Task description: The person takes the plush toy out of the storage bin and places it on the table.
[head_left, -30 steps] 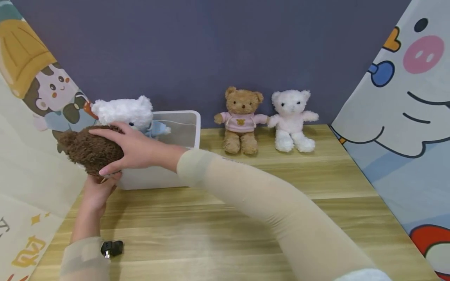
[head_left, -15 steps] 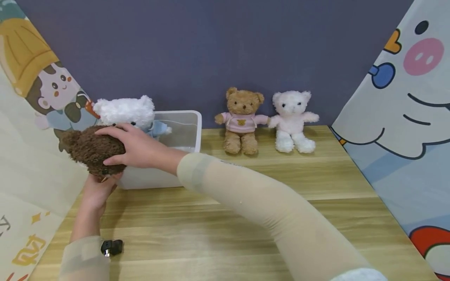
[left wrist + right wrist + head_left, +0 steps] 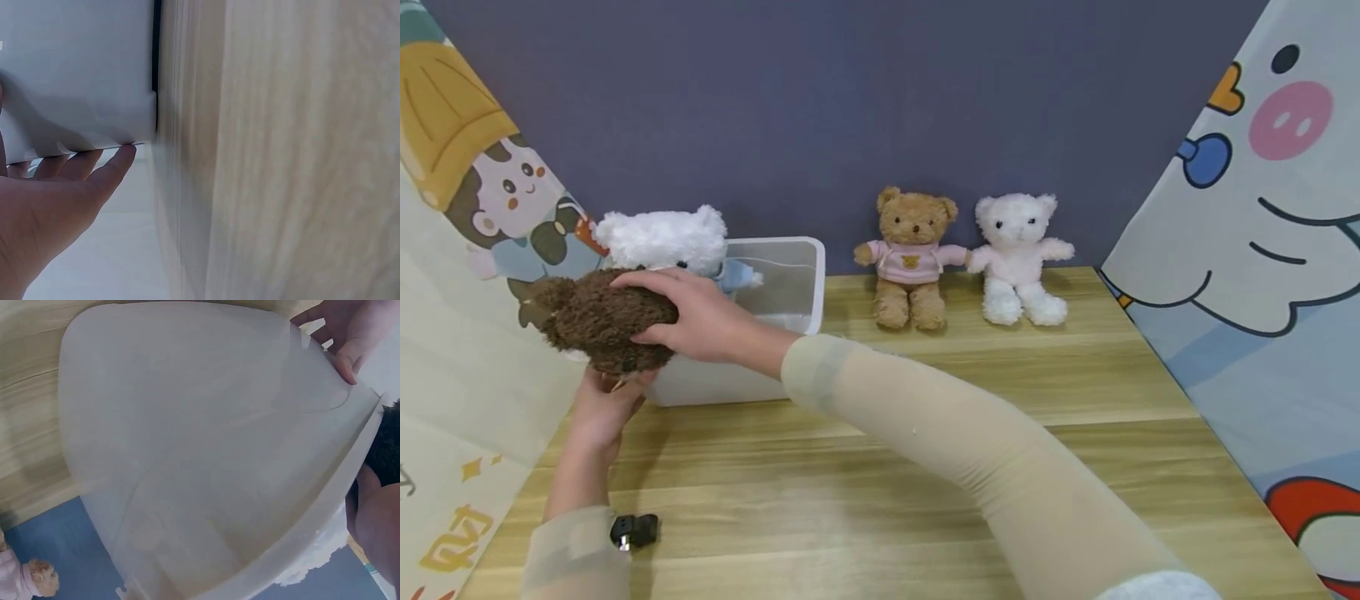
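Note:
My right hand grips a dark brown teddy bear from above, over the left end of a white plastic bin. The bear's face is hidden from the head view. Below it, my left hand holds the bin's front left corner. In the left wrist view, fingers lie along the bin's side wall. The right wrist view shows the left thumb on the front wall. A white teddy bear in light blue clothing sits inside the bin, partly behind the brown one.
A light brown teddy bear in a pink top sits against the back wall, right of the bin. Beside it sits a white teddy bear. All stand on a wooden table between printed side panels. A black wrist camera is on my left sleeve.
My right hand and the brown bear have shifted slightly to the right over the bin. My left hand stays at the bin's corner.

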Motion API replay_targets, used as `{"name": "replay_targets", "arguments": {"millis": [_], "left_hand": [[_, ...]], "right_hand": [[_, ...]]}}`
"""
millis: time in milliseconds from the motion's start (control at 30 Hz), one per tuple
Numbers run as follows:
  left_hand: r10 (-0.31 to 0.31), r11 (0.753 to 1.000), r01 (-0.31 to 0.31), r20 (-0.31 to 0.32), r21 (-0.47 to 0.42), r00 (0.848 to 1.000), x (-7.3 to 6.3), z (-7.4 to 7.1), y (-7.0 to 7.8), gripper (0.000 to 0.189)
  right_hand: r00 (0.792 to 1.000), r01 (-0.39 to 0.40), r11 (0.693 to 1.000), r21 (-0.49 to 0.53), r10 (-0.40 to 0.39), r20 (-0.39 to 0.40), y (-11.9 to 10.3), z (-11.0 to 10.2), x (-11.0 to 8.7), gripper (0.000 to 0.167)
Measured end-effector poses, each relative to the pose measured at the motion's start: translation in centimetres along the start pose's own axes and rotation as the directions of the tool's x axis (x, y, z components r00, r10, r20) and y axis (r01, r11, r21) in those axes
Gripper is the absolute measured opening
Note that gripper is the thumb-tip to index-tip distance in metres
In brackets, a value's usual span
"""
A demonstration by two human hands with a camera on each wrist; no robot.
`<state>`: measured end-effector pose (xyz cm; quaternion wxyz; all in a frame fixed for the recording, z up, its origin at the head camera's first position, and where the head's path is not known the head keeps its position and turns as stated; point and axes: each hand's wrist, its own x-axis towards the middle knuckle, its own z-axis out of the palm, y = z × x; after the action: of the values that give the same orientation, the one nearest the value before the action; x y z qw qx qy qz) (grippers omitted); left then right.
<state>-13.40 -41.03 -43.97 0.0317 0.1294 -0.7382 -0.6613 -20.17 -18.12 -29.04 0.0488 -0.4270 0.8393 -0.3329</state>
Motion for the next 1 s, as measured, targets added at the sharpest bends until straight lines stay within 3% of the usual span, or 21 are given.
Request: {"name": "replay_targets", "arguments": {"millis": [133,367,533,733,900,1000], "left_hand": [[-0.029,0.999,0.029,-0.021,-0.013,0.999,-0.1,0.1,0.0,0.089],[-0.059,0.998,0.059,-0.047,0.0,0.997,-0.1,0.4,0.2,0.074],[-0.068,0.998,0.068,-0.046,0.003,0.997,0.0,0.4,0.4,0.076],[-0.042,0.999,0.042,-0.045,-0.018,0.998,-0.2,0.5,0.5,0.084],[-0.05,0.999,0.048,-0.05,-0.025,0.998,-0.3,0.4,0.4,0.069],[-0.055,0.998,0.054,-0.047,-0.025,0.997,-0.4,0.4,0.4,0.069]], "right_hand": [[0.998,0.034,0.999,-0.011,-0.035,-0.059,0.4,-0.2,-0.1,0.064],[0.993,0.058,0.998,0.015,-0.056,-0.108,1.0,-0.9,-0.2,0.059],[0.984,0.094,0.995,0.028,-0.088,-0.158,0.9,-1.8,-0.4,0.058],[0.981,0.094,0.991,0.098,-0.076,-0.18,0.3,-3.6,-1.2,0.058],[0.971,0.133,0.973,0.191,-0.089,-0.222,0.2,-4.8,-2.0,0.056],[0.964,0.147,0.962,0.23,-0.088,-0.25,0.1,-5.3,-2.5,0.056]]}}
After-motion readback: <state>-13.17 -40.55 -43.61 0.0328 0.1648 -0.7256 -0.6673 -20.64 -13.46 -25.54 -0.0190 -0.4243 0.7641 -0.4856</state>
